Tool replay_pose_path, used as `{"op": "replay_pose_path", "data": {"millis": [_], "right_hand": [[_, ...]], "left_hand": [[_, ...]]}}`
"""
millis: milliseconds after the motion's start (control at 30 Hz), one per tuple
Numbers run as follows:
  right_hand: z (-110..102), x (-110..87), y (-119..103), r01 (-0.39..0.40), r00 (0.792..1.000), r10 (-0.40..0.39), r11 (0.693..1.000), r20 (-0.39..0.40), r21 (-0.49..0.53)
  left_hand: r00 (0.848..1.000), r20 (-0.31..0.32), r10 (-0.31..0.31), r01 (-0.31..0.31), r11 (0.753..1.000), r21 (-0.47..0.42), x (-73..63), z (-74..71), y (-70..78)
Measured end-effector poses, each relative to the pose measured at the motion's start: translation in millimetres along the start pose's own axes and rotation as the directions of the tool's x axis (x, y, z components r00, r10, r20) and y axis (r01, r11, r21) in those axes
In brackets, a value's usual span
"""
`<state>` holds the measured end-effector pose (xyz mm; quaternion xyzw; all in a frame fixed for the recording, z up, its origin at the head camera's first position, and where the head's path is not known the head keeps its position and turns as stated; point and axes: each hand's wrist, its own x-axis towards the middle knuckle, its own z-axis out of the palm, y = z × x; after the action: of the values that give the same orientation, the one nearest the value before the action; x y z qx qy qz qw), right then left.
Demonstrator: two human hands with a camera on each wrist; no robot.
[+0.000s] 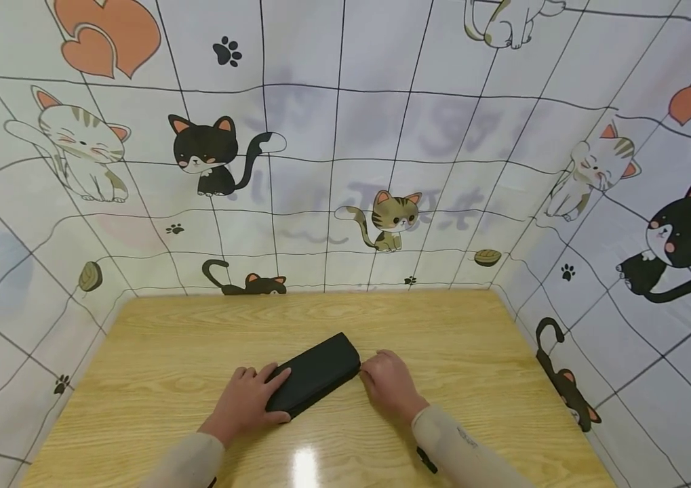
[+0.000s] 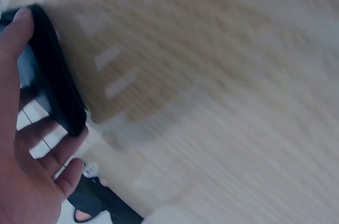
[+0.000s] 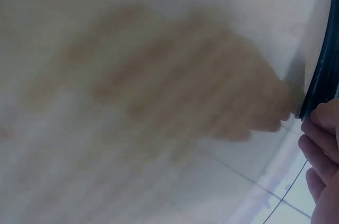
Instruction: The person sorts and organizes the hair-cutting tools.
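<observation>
A long black case (image 1: 314, 373) lies slantwise on the wooden table, its far end pointing up and right in the head view. My left hand (image 1: 247, 400) grips its near left end, thumb on the near side and fingers over the top and far side. In the left wrist view the thumb presses the dark case (image 2: 55, 70). At the opposite end, my right hand (image 1: 390, 383) has its fingers curled and pinches the corner. The right wrist view shows thumb and forefinger meeting at the edge of the case (image 3: 323, 70), where a zip-like seam runs; the pinched bit itself is hidden.
The wood-grain table (image 1: 199, 332) is enclosed at the back and both sides by white cloth walls (image 1: 308, 135) with grid lines and printed cats. A small dark object (image 1: 426, 461) shows beside the right sleeve. Light glares on the table's front.
</observation>
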<state>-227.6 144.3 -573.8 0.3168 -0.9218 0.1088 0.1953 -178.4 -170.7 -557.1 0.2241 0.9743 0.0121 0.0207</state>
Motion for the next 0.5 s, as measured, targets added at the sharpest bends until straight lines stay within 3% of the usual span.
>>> {"op": "replay_pose_path", "data": {"millis": [267, 367, 500], "right_hand": [[4.9, 26.0, 11.4, -0.095, 0.994, 0.096, 0.995, 0.046, -0.034], [8.0, 34.7, 16.0, -0.097, 0.994, 0.100, 0.994, 0.048, -0.056], [10.7, 43.6, 20.0, -0.096, 0.993, 0.100, 0.993, 0.057, -0.072]], "left_hand": [[0.997, -0.076, -0.003, 0.012, 0.994, 0.111, 1.3, -3.5, 30.3], [0.999, -0.050, 0.012, -0.005, 0.992, 0.127, 3.2, -5.2, 36.4], [1.000, -0.005, 0.031, -0.030, 0.996, 0.086, 5.3, -6.2, 39.4]]}}
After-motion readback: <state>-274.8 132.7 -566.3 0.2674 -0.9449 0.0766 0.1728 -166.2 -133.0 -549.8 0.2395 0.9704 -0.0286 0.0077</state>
